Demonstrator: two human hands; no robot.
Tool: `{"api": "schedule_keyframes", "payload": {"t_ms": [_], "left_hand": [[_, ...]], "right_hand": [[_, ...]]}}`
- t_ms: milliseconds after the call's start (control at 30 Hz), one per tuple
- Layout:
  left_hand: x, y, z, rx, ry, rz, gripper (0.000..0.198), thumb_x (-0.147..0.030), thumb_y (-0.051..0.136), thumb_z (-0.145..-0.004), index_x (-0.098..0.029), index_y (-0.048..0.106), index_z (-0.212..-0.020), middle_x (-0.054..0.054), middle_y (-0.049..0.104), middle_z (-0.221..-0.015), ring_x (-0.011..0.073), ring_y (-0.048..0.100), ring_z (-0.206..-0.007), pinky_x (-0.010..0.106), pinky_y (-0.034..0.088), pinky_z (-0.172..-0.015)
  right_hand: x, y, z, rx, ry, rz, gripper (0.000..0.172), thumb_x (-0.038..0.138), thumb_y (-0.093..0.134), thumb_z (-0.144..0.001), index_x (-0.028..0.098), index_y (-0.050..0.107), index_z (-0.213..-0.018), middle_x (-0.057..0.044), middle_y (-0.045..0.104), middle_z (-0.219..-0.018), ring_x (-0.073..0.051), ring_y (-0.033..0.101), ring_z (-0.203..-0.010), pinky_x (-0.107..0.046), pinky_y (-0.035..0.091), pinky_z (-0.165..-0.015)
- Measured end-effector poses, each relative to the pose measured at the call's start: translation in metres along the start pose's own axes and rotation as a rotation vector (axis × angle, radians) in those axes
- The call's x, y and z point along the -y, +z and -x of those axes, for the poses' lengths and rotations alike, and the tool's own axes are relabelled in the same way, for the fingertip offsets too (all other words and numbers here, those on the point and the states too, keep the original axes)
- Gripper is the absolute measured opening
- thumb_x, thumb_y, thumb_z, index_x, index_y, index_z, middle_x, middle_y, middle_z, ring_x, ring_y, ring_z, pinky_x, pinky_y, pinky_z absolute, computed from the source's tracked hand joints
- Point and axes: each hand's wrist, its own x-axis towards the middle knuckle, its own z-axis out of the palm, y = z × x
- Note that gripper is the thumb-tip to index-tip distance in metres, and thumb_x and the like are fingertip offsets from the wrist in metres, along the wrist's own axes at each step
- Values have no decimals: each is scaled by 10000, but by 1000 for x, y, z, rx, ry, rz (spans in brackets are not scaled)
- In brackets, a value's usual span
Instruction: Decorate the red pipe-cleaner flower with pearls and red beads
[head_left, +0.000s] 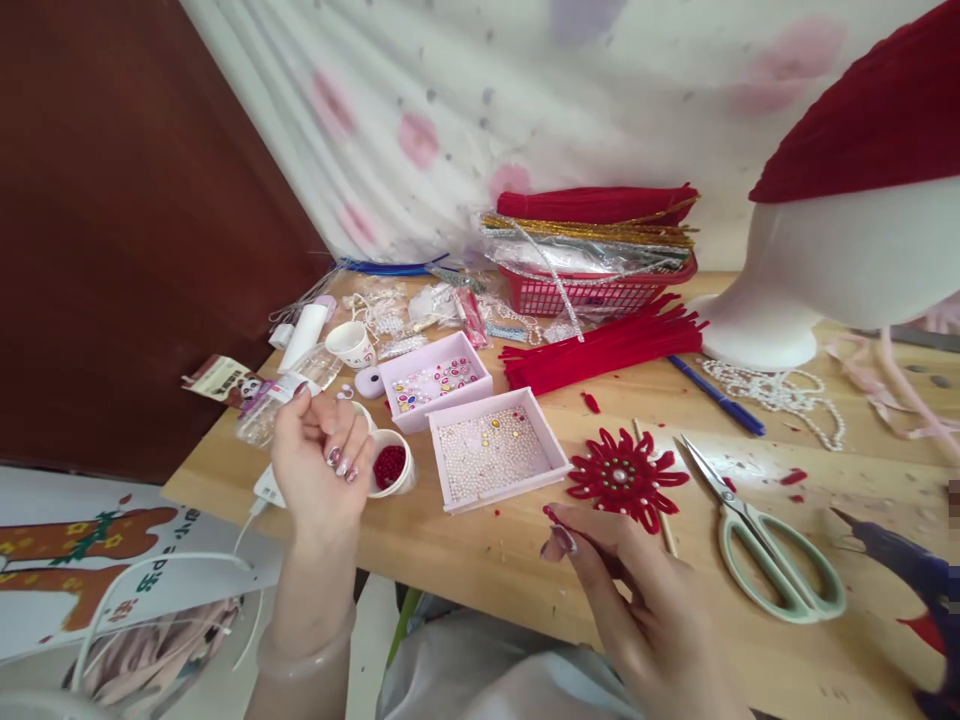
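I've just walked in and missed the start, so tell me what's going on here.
A person is at a table. The left hand, curled, is raised by a cup of red beads. The right hand, in a pinch, is near a red flower; whether either holds anything is unclear. The flower, beaded at its centre, lies between the pearl tray and the scissors.

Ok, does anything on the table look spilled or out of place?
Slightly: a few yellow gems sit among the white beads in the nearer tray, breaking its sorting, and red scraps lie loose beside the scissors.
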Motion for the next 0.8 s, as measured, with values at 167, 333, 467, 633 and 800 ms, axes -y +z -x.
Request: {"api": "schedule_keyframes", "payload": {"t_ms": [167, 333, 467, 633, 800], "left_hand": [[14, -21, -14, -21, 146, -194, 498, -266, 504, -927, -179, 606, -448, -24, 459, -426, 80, 487, -379, 176, 411, -407], [25, -27, -13, 29, 174, -313, 450, -291, 491, -913, -169, 724, -548, 24, 609, -501, 126, 588, -504, 215, 519, -565], [23, -28, -10, 70, 156, -368, 458, -369, 461, -961, -174, 800, -723, 62, 766, -694, 187, 722, -725, 282, 556, -794], [20, -35, -7, 136, 128, -471, 565, -527, 359, -1015, -206, 815, -927, 89, 827, -992, 267, 695, -1175, 385, 397, -1118], [17, -42, -7, 214, 119, -497, 626, -620, 302, -1013, -232, 792, -1064, 79, 795, -1173, 262, 584, -1349, 408, 271, -1219]], "right_hand": [[7, 9, -5, -14, 20, -18, 222, 157, 517, -991, 271, 651, -1125, 16, 732, -780, -120, 709, -656, -169, 526, -539], [9, 12, -7, -7, 0, 21, 248, 137, 531, -982, 281, 639, -1152, 12, 734, -777, -117, 709, -642, -156, 514, -505], [10, 10, -8, 52, -12, 27, 288, 108, 527, -979, 287, 605, -1190, 9, 745, -818, -119, 730, -680, -152, 549, -552], [12, 11, -10, 46, -18, 57, 275, 120, 514, -988, 285, 601, -1190, 1, 743, -808, -133, 727, -680, -178, 568, -583], [13, 14, -10, 31, -23, 88, 239, 158, 508, -998, 297, 611, -1163, 16, 733, -778, -116, 684, -619, -157, 494, -469]]}}
